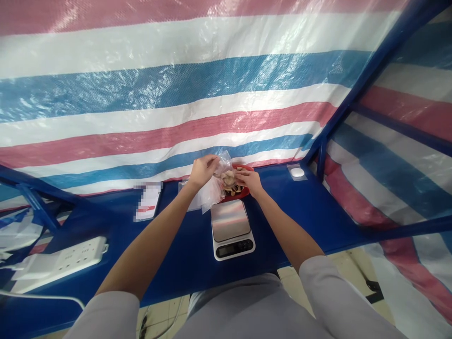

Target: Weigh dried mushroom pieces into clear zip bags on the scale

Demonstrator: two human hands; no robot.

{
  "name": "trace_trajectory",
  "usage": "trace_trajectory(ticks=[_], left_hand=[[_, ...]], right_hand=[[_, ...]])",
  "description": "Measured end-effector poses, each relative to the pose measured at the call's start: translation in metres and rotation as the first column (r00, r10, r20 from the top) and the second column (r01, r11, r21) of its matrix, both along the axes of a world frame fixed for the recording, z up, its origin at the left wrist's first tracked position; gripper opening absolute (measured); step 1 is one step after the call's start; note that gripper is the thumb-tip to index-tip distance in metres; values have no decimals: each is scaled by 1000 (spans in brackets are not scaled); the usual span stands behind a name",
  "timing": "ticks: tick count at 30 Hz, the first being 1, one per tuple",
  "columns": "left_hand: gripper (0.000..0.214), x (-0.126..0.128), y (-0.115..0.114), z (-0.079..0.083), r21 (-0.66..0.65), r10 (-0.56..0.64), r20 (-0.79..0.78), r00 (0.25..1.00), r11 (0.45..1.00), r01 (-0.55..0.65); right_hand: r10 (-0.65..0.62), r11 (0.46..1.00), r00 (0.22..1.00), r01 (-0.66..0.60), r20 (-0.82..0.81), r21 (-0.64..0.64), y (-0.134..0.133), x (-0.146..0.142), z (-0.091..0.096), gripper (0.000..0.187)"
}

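Observation:
My left hand [204, 170] pinches the edge of a clear plastic bag [223, 162] above the back of the table. Pale dried slices [229, 179] show in or behind the bag. At its right side, my right hand [249, 181] has its fingers closed against the slices; whether they grip the bag or the slices I cannot tell. Both hands are over a red bowl [251, 167] that holds more dried slices, some dark-edged. Under my left wrist lie several flat clear bags [211, 192]. In front of the bowl stands a white kitchen scale [233, 230] with a bare metal plate.
On the blue table [282, 216], a phone-like white object [150, 201], partly blurred out, lies left. A white power strip [63, 263] with a cable is at the front left. A white mouse-shaped item [297, 173] sits back right. Striped sheeting [176, 113] walls the back; blue frame bars [339, 117] stand right.

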State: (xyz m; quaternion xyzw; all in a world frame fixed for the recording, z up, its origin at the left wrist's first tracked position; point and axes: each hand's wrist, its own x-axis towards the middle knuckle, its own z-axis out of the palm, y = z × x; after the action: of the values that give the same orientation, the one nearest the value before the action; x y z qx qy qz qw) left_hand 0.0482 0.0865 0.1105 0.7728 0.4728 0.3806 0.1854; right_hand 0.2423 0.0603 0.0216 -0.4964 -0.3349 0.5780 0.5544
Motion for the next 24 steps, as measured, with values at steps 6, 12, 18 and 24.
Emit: trace_trajectory(ticks=[6,12,18,24], left_hand=[[29,0,3,2,-10,27,46,999,1000,-27],[32,7,3,5,2,-12,17,1000,1000,12],[31,4,9,10,-24,12,74,997,1000,-11],[35,-2,9,9,-57,20,107,994,998,-14]], right_hand=[[-39,996,988,26,149,86,6,4,-6,16],[-31,999,999,32,-44,26,3,2,2,18],[-9,1000,997,11,-80,17,1,11,7,24],[39,998,993,-44,-111,-40,1,18,10,20]])
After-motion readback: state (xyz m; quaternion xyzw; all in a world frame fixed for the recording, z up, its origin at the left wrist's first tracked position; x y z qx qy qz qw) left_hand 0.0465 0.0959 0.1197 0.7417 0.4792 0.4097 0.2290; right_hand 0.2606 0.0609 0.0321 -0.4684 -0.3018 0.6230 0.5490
